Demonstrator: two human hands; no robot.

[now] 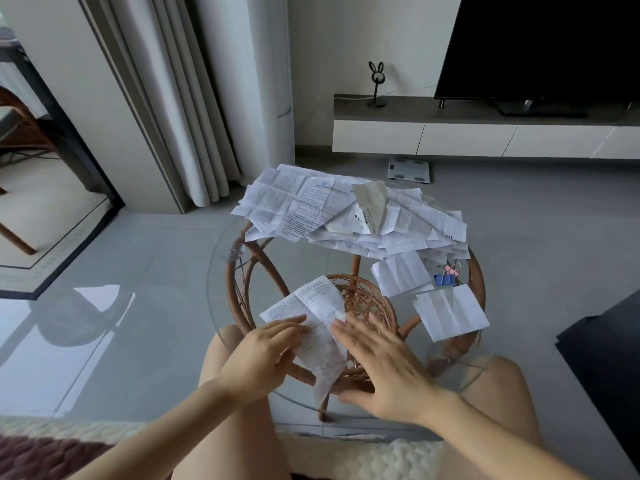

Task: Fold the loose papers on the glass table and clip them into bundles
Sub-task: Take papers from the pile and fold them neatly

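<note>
Progress: seemingly early; folded papers [401, 277] right of centre, unclipped, beside binder clips [446, 276]
Remaining: loose pile [346, 213], upper centre
Hands: left hand [263, 355], right hand [381, 368] flat, fingers straight, pressing sheet [318, 327], lower centre

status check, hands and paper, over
Left hand and right hand flat on one sheet. Loose pile at far edge. Binder clips untouched, nothing blocking.

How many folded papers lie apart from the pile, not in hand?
2: one folded paper left of the clips, by the pile; the other on the clips' near side. More may hide under the pile.
</note>
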